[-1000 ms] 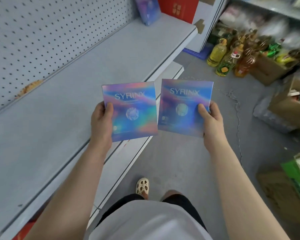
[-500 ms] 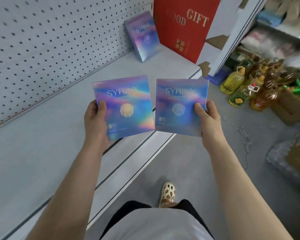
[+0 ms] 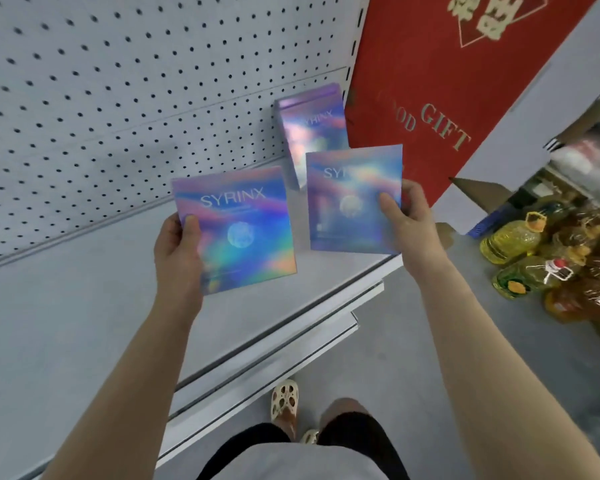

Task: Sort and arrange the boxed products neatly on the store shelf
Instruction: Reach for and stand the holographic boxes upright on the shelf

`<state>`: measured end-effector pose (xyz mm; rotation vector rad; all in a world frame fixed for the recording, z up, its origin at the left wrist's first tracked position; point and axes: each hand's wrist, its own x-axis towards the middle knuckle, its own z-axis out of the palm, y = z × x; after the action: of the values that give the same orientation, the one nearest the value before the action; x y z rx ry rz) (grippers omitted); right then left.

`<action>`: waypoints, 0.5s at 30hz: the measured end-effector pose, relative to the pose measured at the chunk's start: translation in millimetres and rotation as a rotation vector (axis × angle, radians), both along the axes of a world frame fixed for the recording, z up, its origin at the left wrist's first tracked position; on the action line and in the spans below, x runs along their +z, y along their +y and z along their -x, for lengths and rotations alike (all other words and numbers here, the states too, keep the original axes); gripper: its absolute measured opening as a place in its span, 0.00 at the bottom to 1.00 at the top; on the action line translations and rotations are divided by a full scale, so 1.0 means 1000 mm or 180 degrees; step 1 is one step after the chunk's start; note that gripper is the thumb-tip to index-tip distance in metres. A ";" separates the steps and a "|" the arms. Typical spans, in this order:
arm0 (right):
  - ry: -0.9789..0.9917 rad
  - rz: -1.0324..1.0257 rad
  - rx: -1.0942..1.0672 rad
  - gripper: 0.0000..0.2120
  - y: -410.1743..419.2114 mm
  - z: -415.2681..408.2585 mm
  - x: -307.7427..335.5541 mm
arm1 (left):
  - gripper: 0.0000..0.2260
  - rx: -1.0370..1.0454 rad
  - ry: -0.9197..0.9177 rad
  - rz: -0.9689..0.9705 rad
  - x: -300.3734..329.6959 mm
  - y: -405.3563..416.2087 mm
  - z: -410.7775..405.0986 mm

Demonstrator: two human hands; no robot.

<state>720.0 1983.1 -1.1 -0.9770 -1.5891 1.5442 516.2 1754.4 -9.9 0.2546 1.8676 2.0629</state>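
Two flat holographic SYRINX boxes are held over the grey shelf (image 3: 66, 323). My left hand (image 3: 177, 251) grips the left box (image 3: 243, 233) by its lower left edge, thumb on the front. My right hand (image 3: 407, 216) grips the right box (image 3: 347, 202) by its right edge. A third SYRINX box (image 3: 312, 126) stands upright at the back of the shelf, leaning on the pegboard, partly hidden behind the right box.
A tall red GOOD GIFT box (image 3: 430, 81) stands at the shelf's right end beside the third box. The pegboard wall (image 3: 118, 81) backs the shelf. Oil bottles (image 3: 513, 240) crowd the floor at right. My sandalled foot (image 3: 284, 400) is below the shelf edge.
Both hands have carried their boxes up and toward the shelf's right end. The standing box and red gift box have come much closer, and the right box now overlaps the standing one.
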 end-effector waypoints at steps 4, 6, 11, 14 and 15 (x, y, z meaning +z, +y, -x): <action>-0.0211 -0.0087 0.0314 0.08 0.056 0.037 -0.001 | 0.05 0.0120 -0.0043 0.0067 0.001 0.020 0.011; -0.0277 -0.0077 0.0458 0.08 0.084 0.057 -0.005 | 0.05 0.0202 -0.0131 0.0021 0.001 0.029 0.013; -0.0296 0.0065 0.0647 0.09 0.151 0.102 -0.020 | 0.05 0.0483 -0.0082 0.0042 0.001 0.054 0.008; -0.0561 -0.0013 0.0688 0.14 0.184 0.123 -0.033 | 0.05 0.0724 -0.0172 0.0063 0.003 0.070 -0.001; -0.0689 -0.0075 0.0669 0.14 0.190 0.129 -0.038 | 0.05 0.0771 -0.0196 0.0056 0.003 0.075 -0.004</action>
<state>591.0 2173.0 -38.6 -1.0190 -1.9089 1.5977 520.2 1829.8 -6.5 -0.0420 1.9609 2.1795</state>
